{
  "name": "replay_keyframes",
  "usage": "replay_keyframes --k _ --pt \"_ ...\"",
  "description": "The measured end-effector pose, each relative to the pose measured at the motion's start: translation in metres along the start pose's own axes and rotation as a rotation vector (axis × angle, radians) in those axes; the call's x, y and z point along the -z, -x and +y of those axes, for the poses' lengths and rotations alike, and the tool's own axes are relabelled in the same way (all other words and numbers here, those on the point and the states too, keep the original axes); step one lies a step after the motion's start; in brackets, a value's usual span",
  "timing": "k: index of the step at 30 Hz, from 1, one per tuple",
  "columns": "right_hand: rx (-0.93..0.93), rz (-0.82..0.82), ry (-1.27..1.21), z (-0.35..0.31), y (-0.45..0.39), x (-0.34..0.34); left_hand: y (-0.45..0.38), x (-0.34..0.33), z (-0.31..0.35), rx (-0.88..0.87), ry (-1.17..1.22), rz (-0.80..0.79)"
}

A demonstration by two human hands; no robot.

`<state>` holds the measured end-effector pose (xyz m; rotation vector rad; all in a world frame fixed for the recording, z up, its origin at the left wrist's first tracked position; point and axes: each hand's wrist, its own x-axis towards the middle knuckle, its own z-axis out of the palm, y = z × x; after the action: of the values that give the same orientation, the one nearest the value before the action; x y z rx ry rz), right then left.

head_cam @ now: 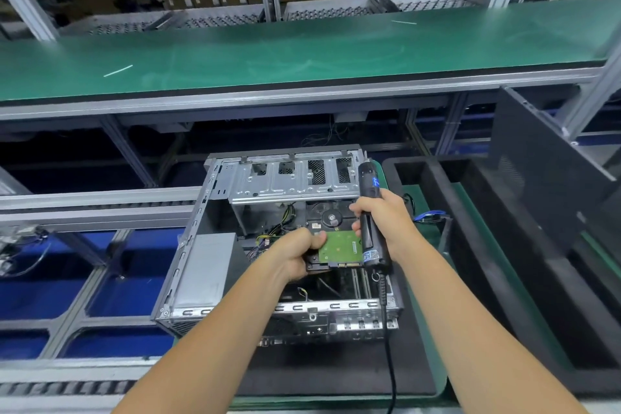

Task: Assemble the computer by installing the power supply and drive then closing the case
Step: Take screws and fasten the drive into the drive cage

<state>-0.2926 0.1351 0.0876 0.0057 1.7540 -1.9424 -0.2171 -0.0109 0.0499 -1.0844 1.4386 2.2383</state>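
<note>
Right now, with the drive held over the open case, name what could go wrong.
1. The left hand holds the hard drive only at one corner, circuit board up, above the open computer case; a slip in that grip could drop it inside.
2. The right hand grips the electric screwdriver right beside the drive, so the tool could knock the bare board.
3. The screwdriver's cord trails across the case's near edge and might snag.

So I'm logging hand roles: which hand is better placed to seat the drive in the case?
Left. The left hand already grips the hard drive above the open case; the right hand holds the electric screwdriver.
</note>
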Motion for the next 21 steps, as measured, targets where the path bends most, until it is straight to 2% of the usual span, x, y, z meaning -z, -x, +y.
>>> replay_keyframes --k 8,17,21 --pt "-0.007 -0.017 -0.005 -0.001 0.002 0.006 -0.014 -0.007 0.016 -0.066 0.046 -0.015" --pt "-0.01 -0.003 -0.044 0.002 0.001 0.01 -0.024 -0.002 0.017 -0.088 -0.033 -0.072" --pt "0.009 0.002 -0.011 0.003 -0.001 0.009 -0.027 0.001 0.017 -0.131 -0.116 -0.018"
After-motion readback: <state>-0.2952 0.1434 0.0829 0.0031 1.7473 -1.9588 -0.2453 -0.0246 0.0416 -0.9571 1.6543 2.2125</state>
